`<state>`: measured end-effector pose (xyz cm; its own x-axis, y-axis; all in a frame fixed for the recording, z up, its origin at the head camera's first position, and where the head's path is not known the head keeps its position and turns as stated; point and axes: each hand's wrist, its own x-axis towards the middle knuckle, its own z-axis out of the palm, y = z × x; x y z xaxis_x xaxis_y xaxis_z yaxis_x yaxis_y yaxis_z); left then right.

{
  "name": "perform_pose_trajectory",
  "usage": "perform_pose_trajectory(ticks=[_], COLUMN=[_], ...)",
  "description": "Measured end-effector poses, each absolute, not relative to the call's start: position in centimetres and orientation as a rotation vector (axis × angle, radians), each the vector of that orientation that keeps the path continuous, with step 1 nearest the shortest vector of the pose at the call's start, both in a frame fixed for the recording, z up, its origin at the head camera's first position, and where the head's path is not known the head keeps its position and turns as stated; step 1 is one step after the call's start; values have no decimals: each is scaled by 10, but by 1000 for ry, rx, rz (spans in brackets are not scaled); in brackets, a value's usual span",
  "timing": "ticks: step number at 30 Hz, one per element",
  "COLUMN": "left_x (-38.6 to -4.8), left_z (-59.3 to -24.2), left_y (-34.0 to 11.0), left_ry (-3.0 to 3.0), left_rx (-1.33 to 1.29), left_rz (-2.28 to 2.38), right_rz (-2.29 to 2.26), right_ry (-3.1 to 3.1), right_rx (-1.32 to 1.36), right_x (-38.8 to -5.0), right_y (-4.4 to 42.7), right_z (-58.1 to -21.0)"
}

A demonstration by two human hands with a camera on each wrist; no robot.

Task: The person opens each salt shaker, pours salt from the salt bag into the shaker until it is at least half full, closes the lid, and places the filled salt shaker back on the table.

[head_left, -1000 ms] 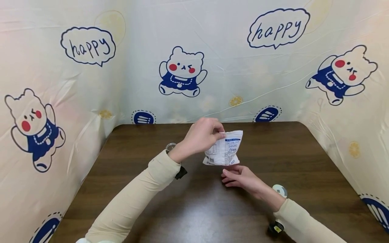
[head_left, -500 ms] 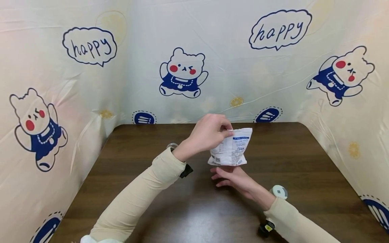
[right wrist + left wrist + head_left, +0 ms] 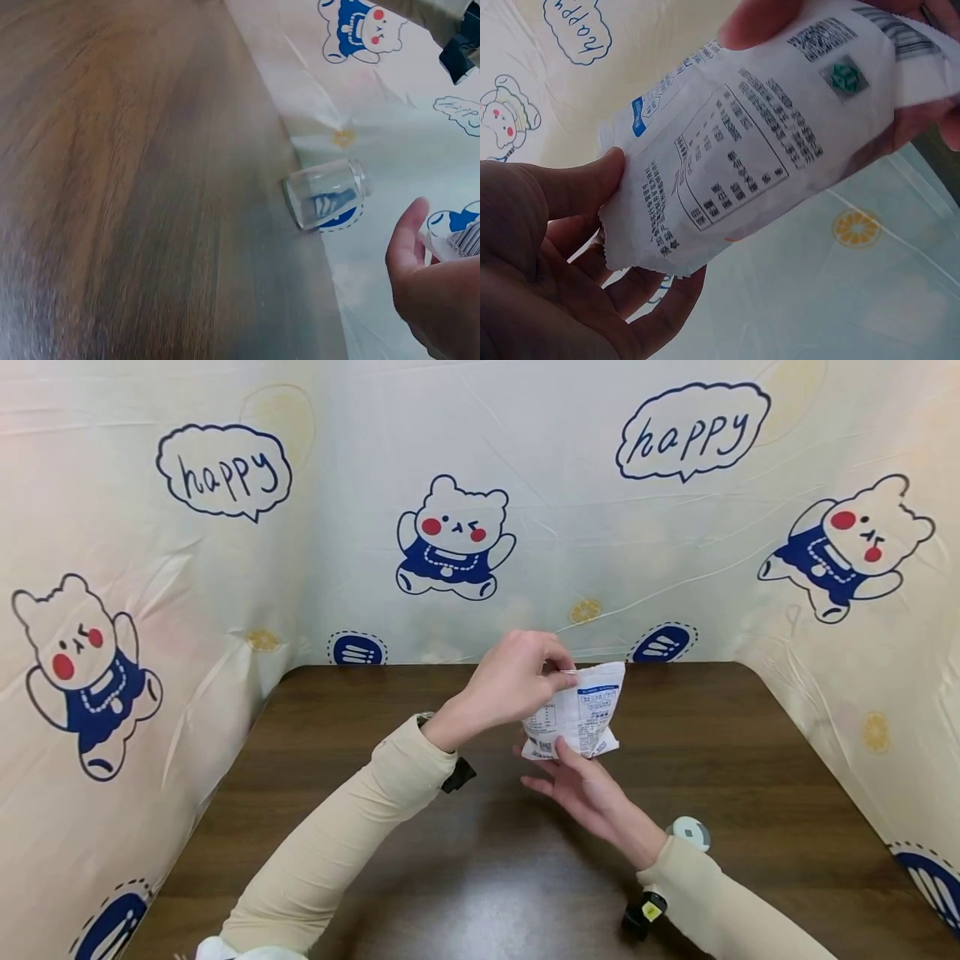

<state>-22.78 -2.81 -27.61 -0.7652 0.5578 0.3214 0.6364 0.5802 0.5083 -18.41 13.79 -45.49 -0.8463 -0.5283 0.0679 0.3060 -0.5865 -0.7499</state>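
While the left hand (image 3: 516, 681) pinched the top of the bag (image 3: 573, 717), I saw the right hand (image 3: 597, 797) rise and grip its bottom. Seemingly steadier, it hung over the table (image 3: 495, 860) toward one o'clock.

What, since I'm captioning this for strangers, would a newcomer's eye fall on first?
Probably the white packet, held above the table, the left grip at its top edge and the right grip at its bottom. Next, the winking, red-cheeked bear printed centrally on the backdrop. The right wrist view also shows a clear jar near the table's edge.
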Motion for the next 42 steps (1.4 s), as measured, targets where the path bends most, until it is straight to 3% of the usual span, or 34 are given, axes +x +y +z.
perform_pose_trajectory(ticks=[30, 42], left_x=[-243, -249], left_z=[-282, -292], left_y=[-81, -117], left_ry=[-2728, -2731], left_rx=[-1040, -896], left_rz=[-1153, -1088], right_rz=[-2537, -2511], right_ry=[1218, 1371], right_rx=[-316, -249], right_x=[-193, -211], right_y=[119, 105], right_z=[-444, -442])
